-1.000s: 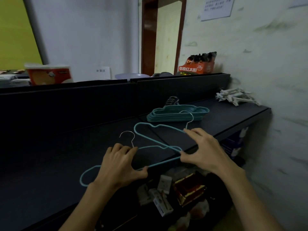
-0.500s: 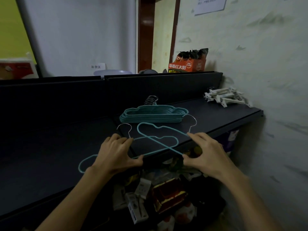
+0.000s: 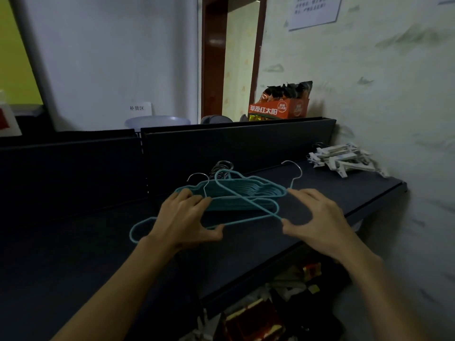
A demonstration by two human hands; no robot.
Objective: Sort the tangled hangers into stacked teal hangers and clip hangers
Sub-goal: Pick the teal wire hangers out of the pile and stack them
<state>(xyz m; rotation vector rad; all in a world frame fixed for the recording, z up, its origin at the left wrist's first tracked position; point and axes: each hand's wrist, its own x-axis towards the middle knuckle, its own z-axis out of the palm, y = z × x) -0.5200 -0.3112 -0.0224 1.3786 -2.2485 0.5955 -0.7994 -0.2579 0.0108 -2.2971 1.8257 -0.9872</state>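
Note:
Two teal hangers with metal hooks cross each other, lifted above the dark shelf. My left hand grips the left one near its hook and bottom bar. My right hand pinches the right ends where the bars meet. Just behind them lies the stack of teal hangers, its bunched metal hooks pointing at the back panel. A pile of white clip hangers rests at the shelf's far right corner.
A black back panel runs along the shelf's rear. An orange snack box stands on top of it at the right. Packaged goods crowd the lower shelf under the front edge. The wall is close on the right.
Both hands have carried the two crossed hangers up and away from the front edge, towards the teal stack. They now overlap the stack in view.

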